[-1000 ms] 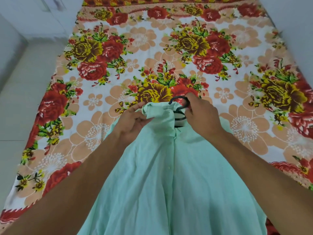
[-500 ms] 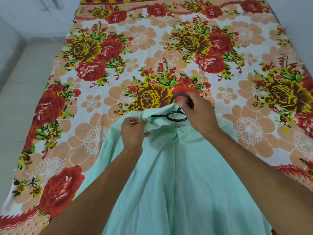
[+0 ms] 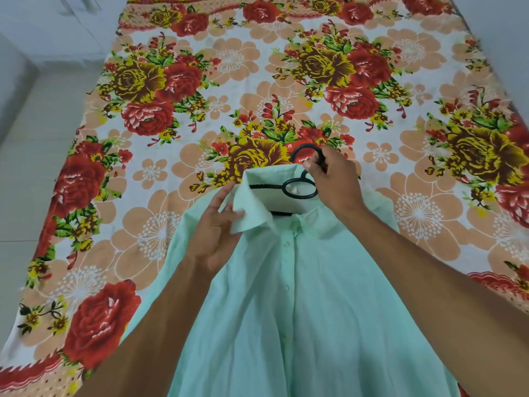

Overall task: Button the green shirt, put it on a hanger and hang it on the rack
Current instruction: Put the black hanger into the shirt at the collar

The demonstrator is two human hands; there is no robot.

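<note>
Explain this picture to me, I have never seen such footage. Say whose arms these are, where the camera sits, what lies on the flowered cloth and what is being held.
There is no machine here. The two arms belong to a person working with bare hands. There is only one view, from a camera worn on that person's head that looks forward and down, so the arms come in from the bottom edge.

A flowered sheet covers the surface. On it lies a green shirt, its front closed as far as the buttons show. A black hanger sits inside the neck opening, its hook poking out past the top.

The right hand pinches the hanger near its hook. The left hand touches the tip of the collar, fingers mostly straight.
</note>
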